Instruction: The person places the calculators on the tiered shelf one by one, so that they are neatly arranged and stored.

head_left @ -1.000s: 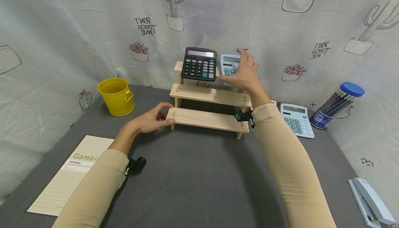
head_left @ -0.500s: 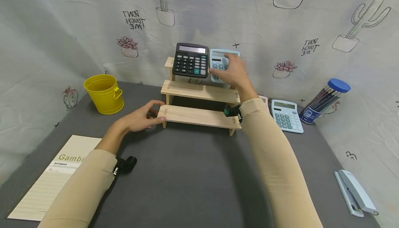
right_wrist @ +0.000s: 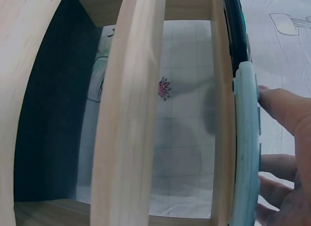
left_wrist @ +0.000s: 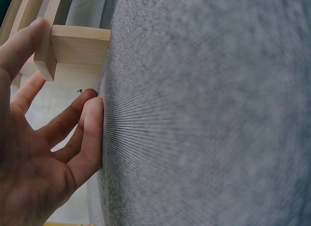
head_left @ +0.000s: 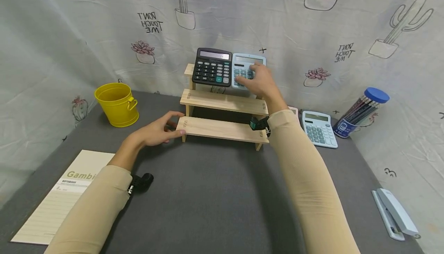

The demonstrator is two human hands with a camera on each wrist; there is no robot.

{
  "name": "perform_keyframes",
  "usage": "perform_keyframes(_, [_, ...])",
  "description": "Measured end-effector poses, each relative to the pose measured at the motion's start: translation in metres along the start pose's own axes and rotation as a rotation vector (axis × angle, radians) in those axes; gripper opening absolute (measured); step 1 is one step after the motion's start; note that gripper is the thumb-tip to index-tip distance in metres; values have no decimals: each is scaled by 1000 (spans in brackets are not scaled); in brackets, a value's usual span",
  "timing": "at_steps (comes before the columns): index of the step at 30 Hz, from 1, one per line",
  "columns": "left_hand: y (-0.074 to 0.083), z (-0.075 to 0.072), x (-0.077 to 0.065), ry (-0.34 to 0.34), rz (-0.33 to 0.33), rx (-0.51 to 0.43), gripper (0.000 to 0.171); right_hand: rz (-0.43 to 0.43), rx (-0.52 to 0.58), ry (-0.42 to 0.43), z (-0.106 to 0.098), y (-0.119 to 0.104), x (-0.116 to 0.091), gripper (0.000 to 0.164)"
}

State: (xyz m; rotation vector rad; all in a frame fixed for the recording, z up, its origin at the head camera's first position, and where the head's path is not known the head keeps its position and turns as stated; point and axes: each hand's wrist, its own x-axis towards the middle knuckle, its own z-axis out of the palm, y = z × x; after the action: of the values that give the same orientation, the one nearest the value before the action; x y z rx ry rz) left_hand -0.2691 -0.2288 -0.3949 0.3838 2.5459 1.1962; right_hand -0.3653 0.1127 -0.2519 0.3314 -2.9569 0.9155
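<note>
A three-tier wooden shelf (head_left: 222, 128) stands at the back of the dark table. On its top tier a black calculator (head_left: 212, 67) and a light blue calculator (head_left: 240, 66) lean back side by side, their edges close together. My right hand (head_left: 262, 81) has thumb and fingertips on the blue calculator's key face, covering some keys; in the right wrist view that calculator (right_wrist: 246, 143) shows edge-on beside the top board. With thumb and index finger, my left hand (head_left: 156, 130) pinches the left end of the lowest board (left_wrist: 44, 56); its other fingers are near the tabletop.
A yellow bucket (head_left: 116, 105) stands left of the shelf, with a notebook (head_left: 66, 196) in front. On the right are another light blue calculator (head_left: 319, 128), a pink-edged item partly hidden by the sleeve, a blue-lidded pencil tub (head_left: 360, 113) and a stapler (head_left: 395, 213).
The blue calculator has shifted left towards the black one, and the right hand has come from its right edge onto its key face. The left hand keeps its hold. The head view has turned slightly.
</note>
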Motion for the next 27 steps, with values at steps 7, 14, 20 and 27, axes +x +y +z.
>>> perform_keyframes(7, [-1,-1,1,3,-8,1,78,-29,10,41,4,4,0,83])
perform_keyframes(14, [-1,0,2,-3,-5,-12,78,-58,-40,89,1,12,-5,78])
perform_keyframes(20, [0,1,1,-6,-12,-15,79,-109,-66,92,-5,25,-16,80])
perform_keyframes(27, [1,1,1,-3,-11,-15,78,-140,-113,87,-9,38,-29,83])
